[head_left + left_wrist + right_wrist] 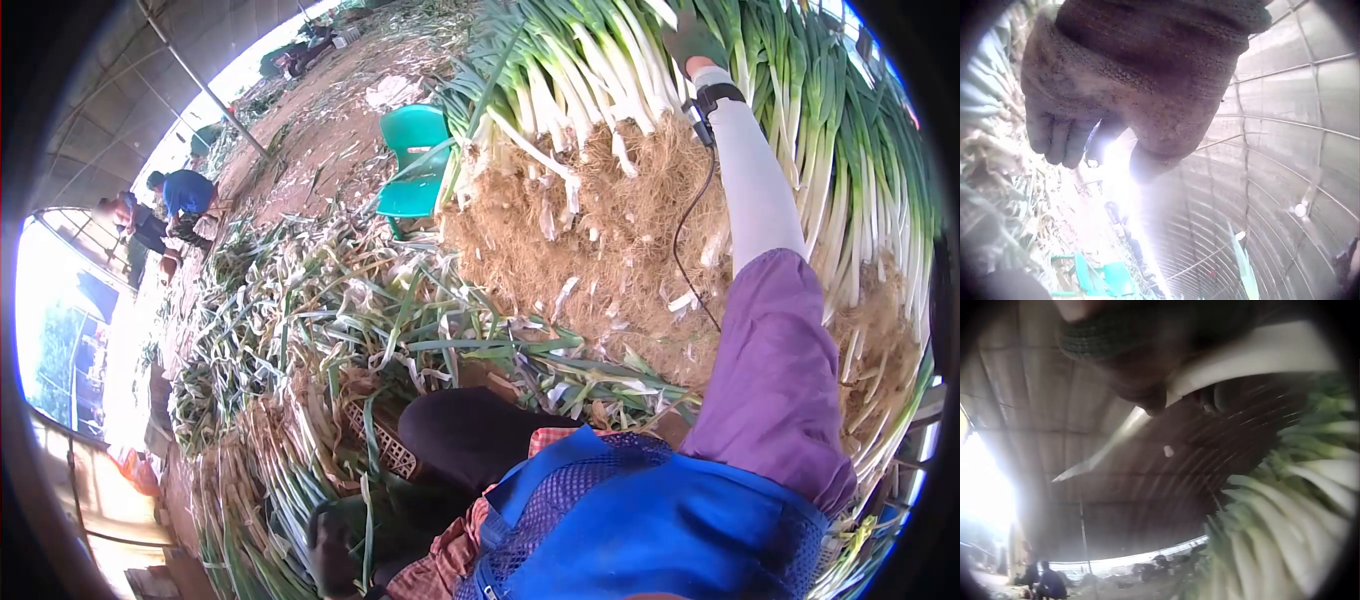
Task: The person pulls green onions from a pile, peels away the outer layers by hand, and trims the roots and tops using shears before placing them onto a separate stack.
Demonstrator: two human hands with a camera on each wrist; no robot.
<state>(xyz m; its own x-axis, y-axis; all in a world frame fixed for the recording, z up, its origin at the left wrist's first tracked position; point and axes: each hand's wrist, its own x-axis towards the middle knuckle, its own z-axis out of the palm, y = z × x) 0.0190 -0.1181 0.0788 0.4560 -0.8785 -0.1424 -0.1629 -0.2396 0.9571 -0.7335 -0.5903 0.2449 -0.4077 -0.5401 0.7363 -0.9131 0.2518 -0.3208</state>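
My right hand [693, 42] grips a leek [1260, 355] by the big pile [815, 130] — plenty stacked, I judge. Looser leeks [235, 500] look left to do near my left hand [335, 550] — fingers relaxed, apparently empty.

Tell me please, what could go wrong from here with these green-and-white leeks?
The dark-gloved right hand grips a long, white-stemmed leek beside the stacked green-and-white leeks; pulling might loosen neighbours. The thin black cable from the wrist, hanging across brown, hairy roots, could snag.
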